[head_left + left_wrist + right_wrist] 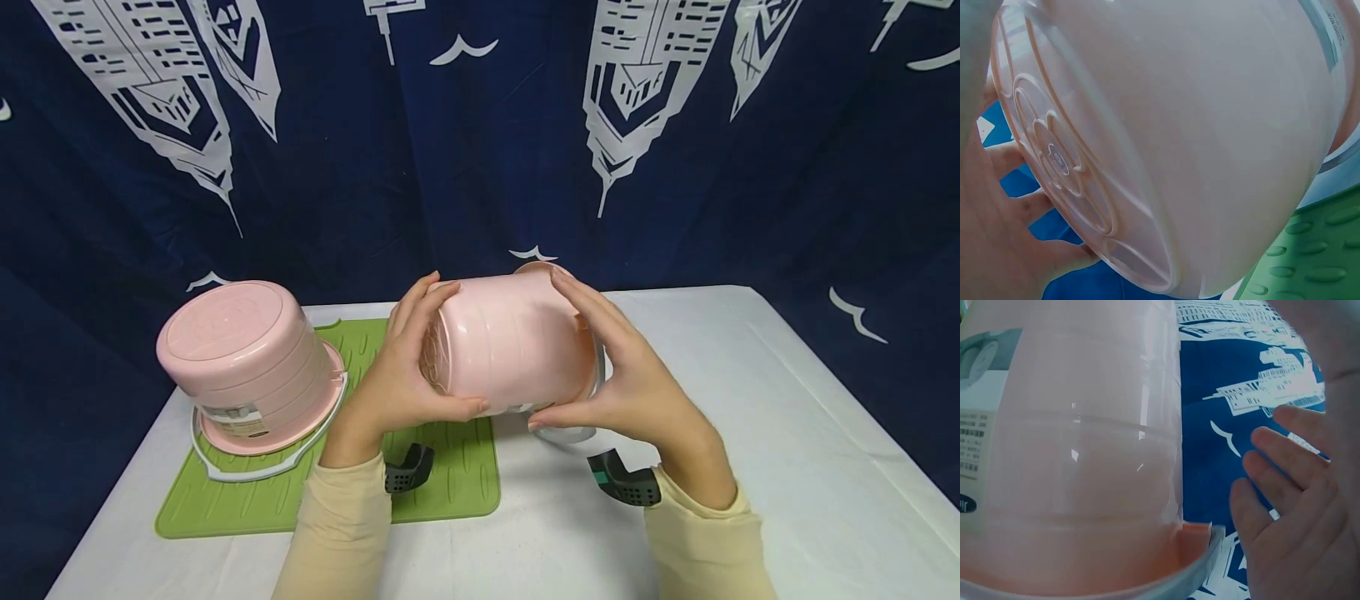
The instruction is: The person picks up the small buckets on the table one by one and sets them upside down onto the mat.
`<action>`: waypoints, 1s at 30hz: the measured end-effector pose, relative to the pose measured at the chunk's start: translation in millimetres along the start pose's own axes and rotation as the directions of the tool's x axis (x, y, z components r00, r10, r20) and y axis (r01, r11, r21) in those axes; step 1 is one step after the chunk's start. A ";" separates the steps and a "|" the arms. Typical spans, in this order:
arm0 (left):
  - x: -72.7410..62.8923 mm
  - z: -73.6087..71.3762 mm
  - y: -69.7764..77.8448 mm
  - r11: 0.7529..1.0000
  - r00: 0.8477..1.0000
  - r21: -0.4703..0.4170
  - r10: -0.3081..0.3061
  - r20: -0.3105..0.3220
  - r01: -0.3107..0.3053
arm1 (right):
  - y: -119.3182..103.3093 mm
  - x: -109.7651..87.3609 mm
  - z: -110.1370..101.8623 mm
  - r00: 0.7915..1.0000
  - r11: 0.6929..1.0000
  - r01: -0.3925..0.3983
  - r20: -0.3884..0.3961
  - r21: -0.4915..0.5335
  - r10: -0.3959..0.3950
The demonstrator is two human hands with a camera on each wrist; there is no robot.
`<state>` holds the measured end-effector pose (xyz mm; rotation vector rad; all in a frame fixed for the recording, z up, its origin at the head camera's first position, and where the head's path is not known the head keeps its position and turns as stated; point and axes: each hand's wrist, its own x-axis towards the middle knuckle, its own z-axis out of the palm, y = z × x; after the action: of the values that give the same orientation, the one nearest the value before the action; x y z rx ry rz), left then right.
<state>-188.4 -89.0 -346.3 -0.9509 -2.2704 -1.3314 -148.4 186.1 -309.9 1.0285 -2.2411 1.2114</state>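
Note:
A pink bucket (510, 342) is held in the air above the table, lying on its side with its base to the left and its mouth to the right. My left hand (408, 375) grips the base end, thumb at the near side and fingers over the far side. In the left wrist view, fingertips reach behind the ringed base (1057, 156). Around the mouth end is my right hand (626, 371), fingers spread. The right wrist view shows those fingers (1285, 456) apart from the bucket wall; the thumb is hidden there. A grey handle (567, 435) hangs by the rim.
A second pink bucket (240, 358) stands upside down on the green ridged mat (457, 483) at the left, its pale handle (255, 475) lying forward. White cloth covers the table (750, 467). A dark blue printed curtain (480, 167) hangs behind it.

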 end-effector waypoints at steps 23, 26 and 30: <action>1.9 3.8 11.5 0.996 1.000 0.085 0.021 0.018 -0.023 | 10.3 6.1 20.8 0.997 0.968 0.027 0.079 -0.248 -0.007; 2.0 3.6 13.2 0.996 1.000 0.088 0.018 0.021 -0.019 | 11.0 7.6 22.5 0.997 0.963 0.031 0.082 -0.267 -0.009; 2.1 3.5 15.4 0.995 1.000 0.102 0.017 0.025 -0.020 | 11.1 7.3 24.0 0.996 0.955 0.005 0.085 -0.297 0.021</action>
<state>-179.1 -80.0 -337.0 -0.9560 -2.3174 -1.1901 -161.4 167.0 -324.5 0.9695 -2.4030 0.8104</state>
